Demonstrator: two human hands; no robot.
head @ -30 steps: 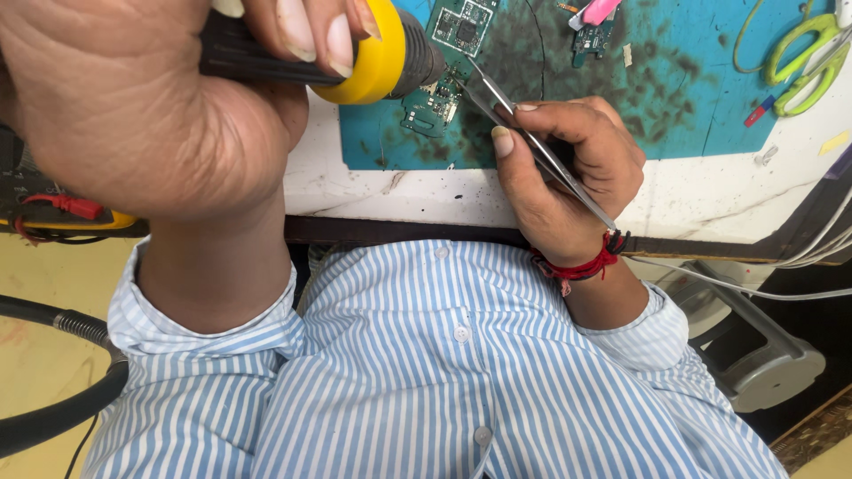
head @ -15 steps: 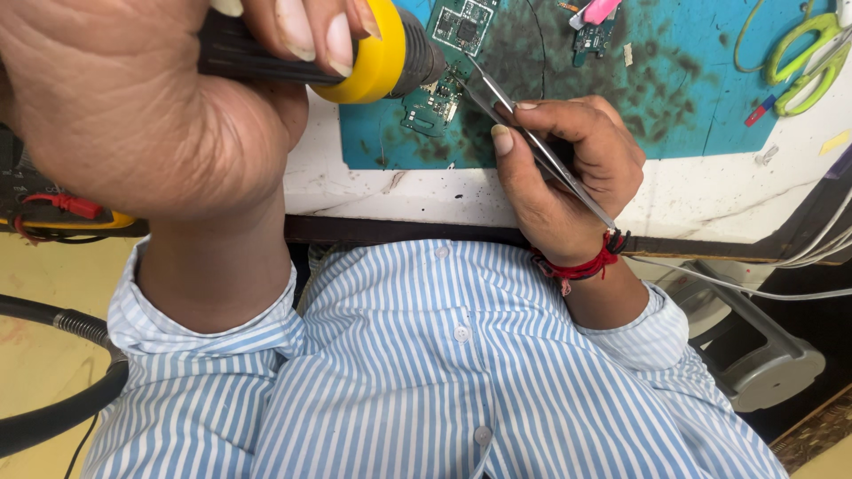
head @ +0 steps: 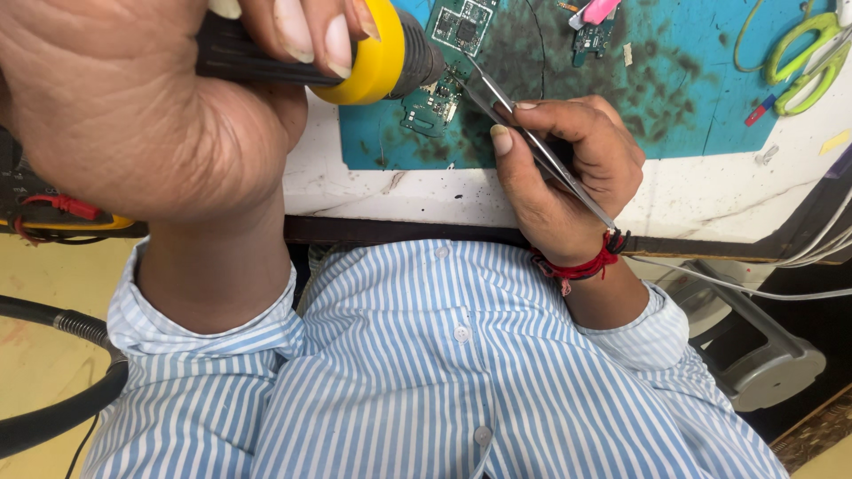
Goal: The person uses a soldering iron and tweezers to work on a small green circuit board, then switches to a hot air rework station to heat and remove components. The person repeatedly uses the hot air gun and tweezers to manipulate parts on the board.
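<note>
The left hand (head: 133, 106) is fisted around a tool handle (head: 257, 60), left of the circuit board (head: 432, 105). The right hand (head: 568, 168) pinches tweezers (head: 532, 144) just right of it.

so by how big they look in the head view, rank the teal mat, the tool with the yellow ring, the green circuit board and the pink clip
1. teal mat
2. tool, though nearness to the camera inflates it
3. green circuit board, partly hidden
4. pink clip
</note>
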